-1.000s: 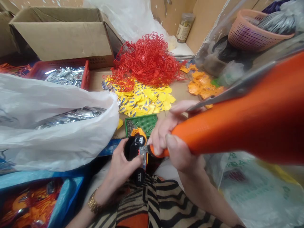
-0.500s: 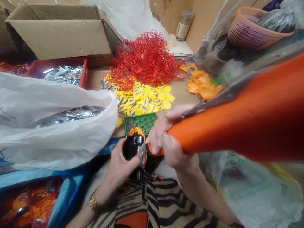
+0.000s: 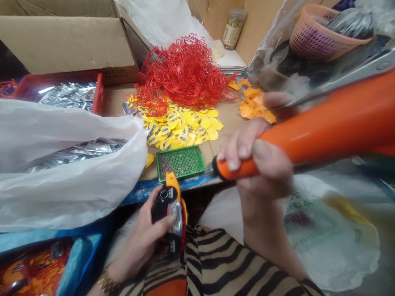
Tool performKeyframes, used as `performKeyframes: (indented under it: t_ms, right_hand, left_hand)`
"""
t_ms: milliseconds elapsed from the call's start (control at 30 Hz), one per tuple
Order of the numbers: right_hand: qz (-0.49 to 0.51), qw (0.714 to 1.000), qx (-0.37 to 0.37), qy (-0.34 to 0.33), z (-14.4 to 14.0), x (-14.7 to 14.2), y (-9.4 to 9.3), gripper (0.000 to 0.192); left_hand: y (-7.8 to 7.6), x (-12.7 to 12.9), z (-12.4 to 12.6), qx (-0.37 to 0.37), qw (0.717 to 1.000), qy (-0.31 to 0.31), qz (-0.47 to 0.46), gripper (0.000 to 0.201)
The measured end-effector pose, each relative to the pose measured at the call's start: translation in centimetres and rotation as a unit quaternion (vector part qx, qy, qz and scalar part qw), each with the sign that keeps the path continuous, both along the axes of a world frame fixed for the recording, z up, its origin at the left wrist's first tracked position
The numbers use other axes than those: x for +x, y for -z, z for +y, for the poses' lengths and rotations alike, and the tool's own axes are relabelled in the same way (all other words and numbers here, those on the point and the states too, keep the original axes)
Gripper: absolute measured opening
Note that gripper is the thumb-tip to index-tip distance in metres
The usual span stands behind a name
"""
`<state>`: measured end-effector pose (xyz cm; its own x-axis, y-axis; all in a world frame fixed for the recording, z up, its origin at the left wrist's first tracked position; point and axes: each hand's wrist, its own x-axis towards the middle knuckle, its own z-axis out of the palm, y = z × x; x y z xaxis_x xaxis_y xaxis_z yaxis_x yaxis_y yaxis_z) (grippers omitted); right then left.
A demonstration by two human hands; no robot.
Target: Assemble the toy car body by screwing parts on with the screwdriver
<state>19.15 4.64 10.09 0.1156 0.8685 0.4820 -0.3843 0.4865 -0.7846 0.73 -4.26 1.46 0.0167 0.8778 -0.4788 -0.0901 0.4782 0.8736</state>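
Note:
In my left hand (image 3: 143, 232) is a toy car (image 3: 177, 213), with its silver underside and black wheels turned toward me. Fingers and thumb close around its left side, and an orange part sticks out at the top. My right hand (image 3: 262, 158) grips an orange power screwdriver (image 3: 311, 139) with a metal lever along its top. The driver's tip points left, just by the right edge of a green tray (image 3: 202, 156) of small screws, and is apart from the car. Whether a screw sits on the tip cannot be made out.
Yellow printed pieces (image 3: 185, 127) lie behind the tray, under a heap of red plastic frames (image 3: 185, 74). Orange shells (image 3: 253, 105) are to the right. A white bag (image 3: 92, 193) of silver parts and a red crate (image 3: 100, 94) stand left. A pink basket (image 3: 321, 37) stands at the back right.
The screwdriver in my right hand has come off the car and moved right and up toward the green tray. My left hand, still holding the car, has shifted slightly left and down.

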Motion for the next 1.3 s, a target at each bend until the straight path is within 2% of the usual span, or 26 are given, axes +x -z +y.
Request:
performKeyframes:
  t_ms: [100,200,333,500,633,900,1100,1300]
  right_hand:
    - [-0.002,0.999,-0.028,0.036,0.7,0.8,1.2,0.026]
    - [-0.019,0.998,-0.044,0.035,1.4,0.6,2.8,0.025]
    - [-0.033,0.996,-0.05,0.059,2.3,-0.4,4.2,0.031]
    - [-0.043,0.993,-0.075,0.084,3.2,-1.4,4.8,0.033]
    - [-0.047,0.993,-0.082,0.072,3.3,-1.4,5.0,0.039]
    - [-0.046,0.994,-0.075,0.064,3.3,-1.5,5.7,0.042]
    - [-0.047,0.992,-0.087,0.073,3.3,-1.5,6.1,0.04]
    - [-0.064,0.992,-0.076,0.074,3.4,-1.3,6.6,0.044]
  left_hand:
    - [-0.1,-0.4,-1.8,-0.114,0.982,0.0,-0.148,0.086]
    - [-0.2,-0.7,-2.5,-0.143,0.969,0.025,-0.201,0.092]
    - [0.8,-1.3,-2.2,-0.129,0.975,0.046,-0.174,0.094]
    - [2.6,-2.7,-1.7,-0.046,0.977,0.175,-0.114,0.087]
    - [2.8,-2.8,-1.7,-0.04,0.986,0.125,-0.103,0.091]
    - [2.3,-2.2,-1.6,-0.054,0.977,0.122,-0.168,0.091]
    - [1.8,-1.8,-1.3,-0.071,0.973,0.087,-0.2,0.084]
    - [1.5,-1.4,-1.3,-0.111,0.968,0.052,-0.218,0.088]
